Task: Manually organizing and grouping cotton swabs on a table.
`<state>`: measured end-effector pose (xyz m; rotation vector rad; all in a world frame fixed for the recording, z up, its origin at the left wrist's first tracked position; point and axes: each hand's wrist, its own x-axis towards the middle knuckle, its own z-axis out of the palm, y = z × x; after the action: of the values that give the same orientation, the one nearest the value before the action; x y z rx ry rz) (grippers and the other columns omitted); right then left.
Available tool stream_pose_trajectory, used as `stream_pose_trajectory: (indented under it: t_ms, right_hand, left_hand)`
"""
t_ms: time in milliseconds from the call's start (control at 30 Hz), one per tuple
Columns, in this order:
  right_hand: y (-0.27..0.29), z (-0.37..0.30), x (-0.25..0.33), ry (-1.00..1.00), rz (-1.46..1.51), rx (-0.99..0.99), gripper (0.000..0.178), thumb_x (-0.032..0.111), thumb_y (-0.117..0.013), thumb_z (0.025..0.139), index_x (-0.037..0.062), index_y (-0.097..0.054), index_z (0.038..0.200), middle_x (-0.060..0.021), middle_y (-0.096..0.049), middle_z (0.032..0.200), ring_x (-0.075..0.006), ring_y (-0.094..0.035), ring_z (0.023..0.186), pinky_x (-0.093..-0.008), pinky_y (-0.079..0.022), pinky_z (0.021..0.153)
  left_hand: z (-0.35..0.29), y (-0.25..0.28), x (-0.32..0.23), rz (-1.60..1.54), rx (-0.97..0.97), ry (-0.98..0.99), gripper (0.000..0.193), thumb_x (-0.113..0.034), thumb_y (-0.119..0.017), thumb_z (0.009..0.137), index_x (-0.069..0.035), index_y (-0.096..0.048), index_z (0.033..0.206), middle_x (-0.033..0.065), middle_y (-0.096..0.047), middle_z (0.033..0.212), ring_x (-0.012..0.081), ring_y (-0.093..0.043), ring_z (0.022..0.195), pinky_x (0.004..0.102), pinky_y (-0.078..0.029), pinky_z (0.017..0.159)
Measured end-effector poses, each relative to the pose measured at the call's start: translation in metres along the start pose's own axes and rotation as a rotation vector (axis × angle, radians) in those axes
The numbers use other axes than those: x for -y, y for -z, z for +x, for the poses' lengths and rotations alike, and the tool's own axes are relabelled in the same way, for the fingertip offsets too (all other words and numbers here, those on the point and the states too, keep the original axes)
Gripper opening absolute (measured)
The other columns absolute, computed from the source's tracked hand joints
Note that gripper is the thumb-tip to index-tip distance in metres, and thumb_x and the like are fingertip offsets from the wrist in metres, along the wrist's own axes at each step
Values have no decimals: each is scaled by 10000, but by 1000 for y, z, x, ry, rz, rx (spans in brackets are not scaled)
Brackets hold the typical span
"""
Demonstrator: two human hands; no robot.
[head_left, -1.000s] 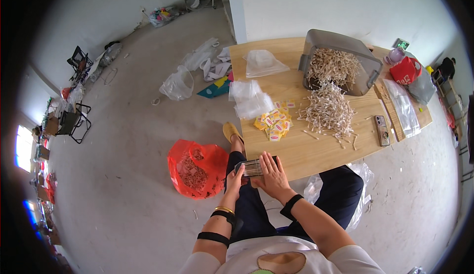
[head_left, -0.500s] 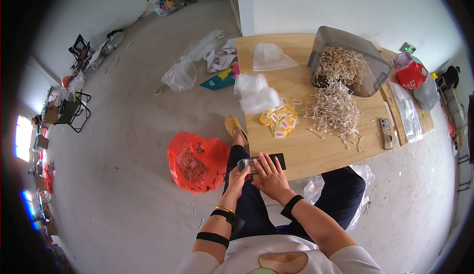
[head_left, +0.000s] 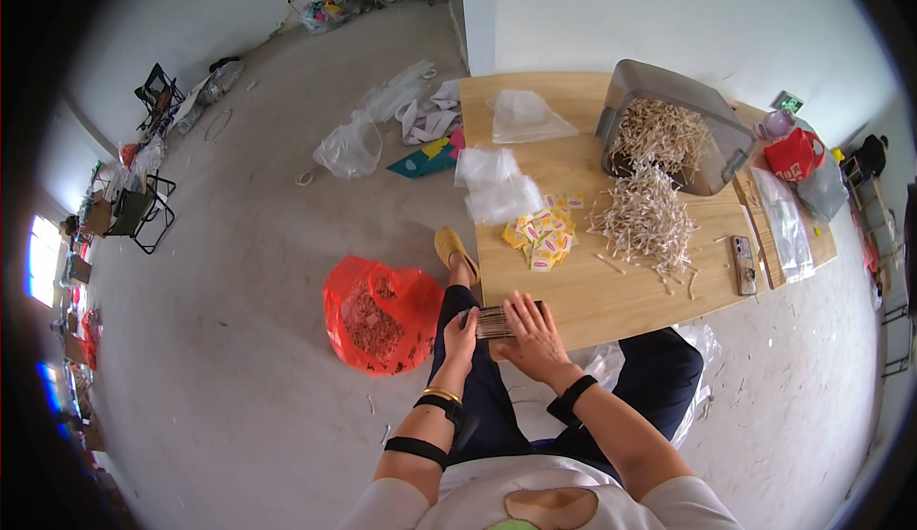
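Hands [head_left: 533, 341] on dark, stick-lined case [head_left: 493, 323]

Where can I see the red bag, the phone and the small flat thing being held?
Red bag [head_left: 414, 304]: head view, on its right side.
Phone [head_left: 744, 265]: head view, middle of its upward face.
Flat thing [head_left: 493, 323]: head view, its striped middle.

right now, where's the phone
In the head view, the phone lies on the right side of the wooden table, between the pile of white-tipped sticks and the flat clear plastic.
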<state>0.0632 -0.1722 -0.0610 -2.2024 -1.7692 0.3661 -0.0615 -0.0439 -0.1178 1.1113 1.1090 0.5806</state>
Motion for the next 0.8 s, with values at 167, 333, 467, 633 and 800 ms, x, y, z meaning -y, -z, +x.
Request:
stream_pose_trajectory:
  t_ms: [167,333,467,633,800]
  right_hand:
    - [7,-3,-28,-73,-21,-56,879,587,-507,969,10,-248,1579,-152,-215,1663,-322,-145,1552,-505,-84,1257]
    - [28,-2,-51,-166,12,-214,824,533,-534,973,2,-296,1557,-156,-254,1645,-326,-173,1542,-506,-107,1256]
    - [40,-22,-108,-332,-22,-390,708,354,-667,897,21,-425,1473,-169,-390,1532,-360,-279,1479,-498,-177,1246]
    - [68,-35,-153,-559,-38,-468,757,299,-752,777,31,-477,1429,-156,-455,1421,-350,-394,1351,-472,-320,1146]
    - [82,-13,-175,-543,-11,-477,705,273,-755,773,175,-511,1427,-136,-450,1400,-344,-429,1272,-467,-379,1055]
  left_hand:
    - [1,-11,-7,2,60,-33,431,-414,-615,1009,2,-679,917,18,-662,793,103,-600,742,271,-482,698]
    - [13,24,14,182,-212,-260,479,-371,-651,974,25,-545,1220,152,-552,1183,241,-543,1090,359,-434,968]
    - [7,23,-6,509,-228,-612,428,-308,-640,970,-3,-534,1250,176,-554,1200,337,-550,1087,444,-451,945]
    - [-37,-31,-52,778,52,-850,468,-278,-653,899,-42,-512,1277,180,-533,1245,392,-486,1182,525,-361,999]
    - [-71,-74,-50,977,346,-882,549,-261,-707,856,-56,-499,1321,184,-483,1348,389,-439,1281,515,-320,1094]
